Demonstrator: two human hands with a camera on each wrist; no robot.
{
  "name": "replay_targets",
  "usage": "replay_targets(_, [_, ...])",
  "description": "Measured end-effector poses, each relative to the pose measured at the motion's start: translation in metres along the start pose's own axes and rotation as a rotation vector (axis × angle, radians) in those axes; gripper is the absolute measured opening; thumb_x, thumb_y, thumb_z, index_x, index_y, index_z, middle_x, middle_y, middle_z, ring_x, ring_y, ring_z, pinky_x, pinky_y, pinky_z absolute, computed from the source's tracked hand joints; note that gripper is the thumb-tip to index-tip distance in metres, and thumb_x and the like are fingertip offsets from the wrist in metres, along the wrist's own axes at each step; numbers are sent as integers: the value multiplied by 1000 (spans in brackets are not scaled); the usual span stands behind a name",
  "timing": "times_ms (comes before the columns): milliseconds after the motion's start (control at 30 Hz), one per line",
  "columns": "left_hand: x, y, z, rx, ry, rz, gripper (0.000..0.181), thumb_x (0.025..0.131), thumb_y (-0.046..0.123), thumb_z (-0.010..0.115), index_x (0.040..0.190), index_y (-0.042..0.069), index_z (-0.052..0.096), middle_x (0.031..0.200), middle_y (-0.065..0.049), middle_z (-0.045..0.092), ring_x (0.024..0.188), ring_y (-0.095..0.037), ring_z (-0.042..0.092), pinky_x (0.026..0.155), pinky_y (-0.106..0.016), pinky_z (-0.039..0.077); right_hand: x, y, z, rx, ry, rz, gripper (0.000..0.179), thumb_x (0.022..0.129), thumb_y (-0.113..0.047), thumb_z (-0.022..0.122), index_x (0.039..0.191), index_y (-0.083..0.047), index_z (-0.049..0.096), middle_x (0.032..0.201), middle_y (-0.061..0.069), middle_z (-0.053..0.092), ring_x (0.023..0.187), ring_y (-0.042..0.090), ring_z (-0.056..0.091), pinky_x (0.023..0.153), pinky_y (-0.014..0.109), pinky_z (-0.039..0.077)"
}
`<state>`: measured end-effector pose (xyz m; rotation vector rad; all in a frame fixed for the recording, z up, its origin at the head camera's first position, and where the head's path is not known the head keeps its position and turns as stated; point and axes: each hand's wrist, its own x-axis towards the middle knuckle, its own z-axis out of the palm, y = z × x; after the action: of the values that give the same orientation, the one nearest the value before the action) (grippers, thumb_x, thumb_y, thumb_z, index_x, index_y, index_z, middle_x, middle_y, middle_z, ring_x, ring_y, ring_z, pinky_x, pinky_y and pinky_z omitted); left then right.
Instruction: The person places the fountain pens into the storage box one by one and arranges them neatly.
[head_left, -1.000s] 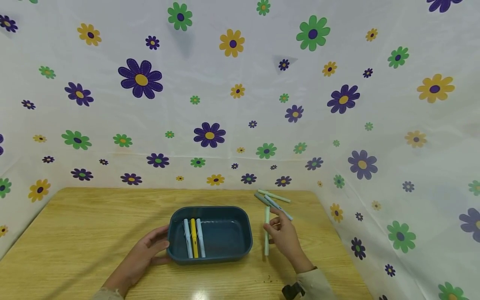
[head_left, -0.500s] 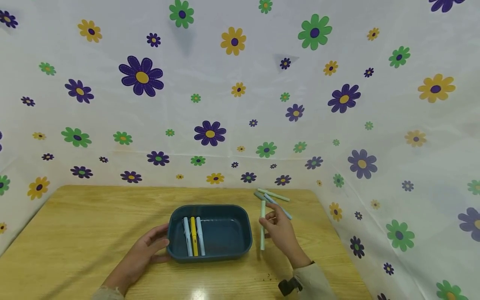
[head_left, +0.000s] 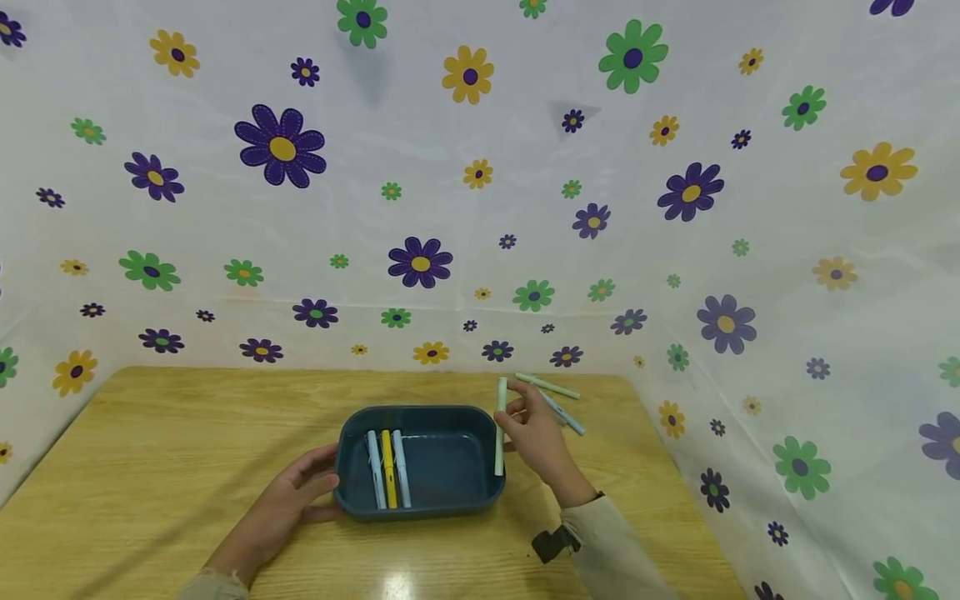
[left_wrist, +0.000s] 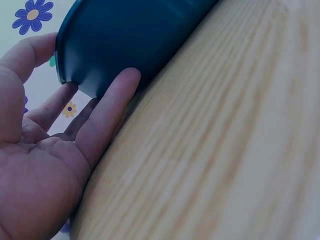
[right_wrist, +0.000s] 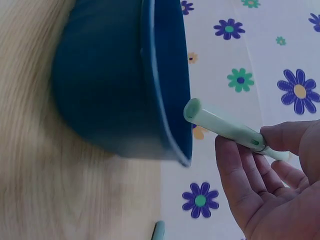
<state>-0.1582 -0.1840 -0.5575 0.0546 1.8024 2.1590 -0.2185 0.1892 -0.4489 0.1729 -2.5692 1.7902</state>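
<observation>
A dark blue plastic bin (head_left: 420, 515) stands on the wooden table, holding two light blue pens (head_left: 377, 471) (head_left: 402, 471) with a yellow pen (head_left: 388, 469) between them. My left hand (head_left: 288, 496) touches the bin's left end with extended fingers; in the left wrist view its fingertips (left_wrist: 131, 75) rest against the outer wall. My right hand (head_left: 536, 433) pinches a pale green pen (right_wrist: 227, 127) between thumb and fingers. In the head view that pen stands lengthwise over the bin's right rim, and the right wrist view shows its near end beside the rim.
Behind the right hand lie another pale green pen (head_left: 547, 385) and a light blue pen (head_left: 564, 415) on the table (head_left: 225, 433). A white sheet (head_left: 420, 167) printed with flowers hangs behind the table and along its right side.
My right hand has carried the pale green pen leftward and away from me, from beside the bin to over its right rim. The left hand stays at the bin's left end.
</observation>
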Motion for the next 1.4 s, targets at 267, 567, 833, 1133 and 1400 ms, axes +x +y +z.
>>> replay_targets(267, [-1, 1, 0, 2, -1, 7, 68, 105, 23, 63, 161, 5, 29, 158, -26, 34, 128, -27, 57, 95, -52, 59, 10, 0, 24, -35, -46, 42, 46, 99, -11, 71, 142, -10, 54, 102, 13, 62, 80, 18, 65, 60, 41, 64])
replay_targets(567, [-1, 2, 1, 2, 24, 8, 66, 104, 19, 63, 161, 6, 31, 157, -26, 37, 128, -30, 56, 92, -52, 60, 10, 4, 49, -96, -114, 35, 42, 99, -9, 70, 138, -6, 55, 94, 9, 60, 75, 19, 63, 58, 41, 63])
replay_targets(833, [-1, 2, 1, 10, 29, 11, 67, 104, 19, 64, 160, 5, 32, 156, -27, 37, 127, -30, 57, 91, -51, 61, 11, 10, 67, -171, -158, 65, 41, 98, -9, 71, 136, -1, 57, 93, 8, 59, 72, 18, 59, 55, 33, 59])
replay_targets(1133, [-1, 3, 1, 18, -8, 23, 67, 105, 19, 61, 161, 4, 28, 159, -29, 33, 126, -32, 58, 93, -51, 60, 10, 16, 82, -211, -224, 146, 40, 97, -10, 72, 133, -1, 57, 94, 8, 62, 69, 22, 64, 54, 37, 61])
replay_targets(1400, [0, 0, -1, 19, -2, 15, 65, 105, 20, 62, 161, 6, 31, 158, -27, 35, 127, -31, 58, 93, -51, 60, 6, 18, 93, -279, -218, 181, 35, 95, -9, 75, 125, -1, 61, 89, 5, 63, 56, 22, 66, 49, 33, 59])
